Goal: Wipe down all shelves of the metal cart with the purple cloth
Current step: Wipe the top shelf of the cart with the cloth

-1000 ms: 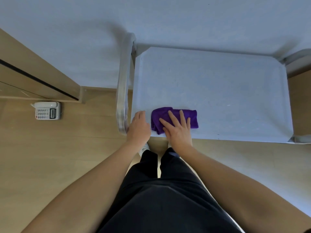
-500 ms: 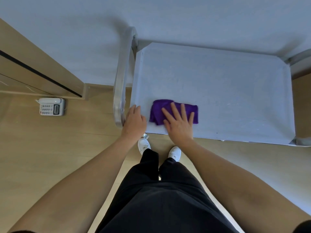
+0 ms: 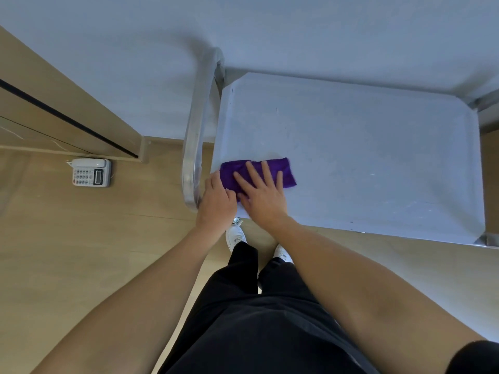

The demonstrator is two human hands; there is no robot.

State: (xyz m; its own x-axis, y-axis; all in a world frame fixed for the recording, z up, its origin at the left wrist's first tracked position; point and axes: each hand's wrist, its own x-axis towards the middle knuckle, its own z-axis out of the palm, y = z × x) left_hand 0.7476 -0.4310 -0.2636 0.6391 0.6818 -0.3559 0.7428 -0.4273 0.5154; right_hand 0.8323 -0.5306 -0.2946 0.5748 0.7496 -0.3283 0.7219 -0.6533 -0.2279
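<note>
The metal cart's top shelf (image 3: 364, 157) fills the middle right of the head view, seen from above. A folded purple cloth (image 3: 283, 170) lies on the shelf near its front left corner. My right hand (image 3: 260, 193) presses flat on the cloth with fingers spread. My left hand (image 3: 217, 201) rests at the shelf's front left corner, beside the cloth and next to the cart's curved handle (image 3: 194, 136); its fingertips touch the cloth's left edge. The lower shelves are hidden under the top one.
A white desk telephone (image 3: 91, 172) sits on the wooden floor to the left. A wooden door and frame (image 3: 67, 114) stand at the far left. A pale wall runs behind the cart. My legs and white shoes (image 3: 236, 236) stand at the cart's front edge.
The cloth and my right hand have slid left toward the shelf's front left corner. My left hand now touches the cloth's left edge. The camera view has shifted slightly.
</note>
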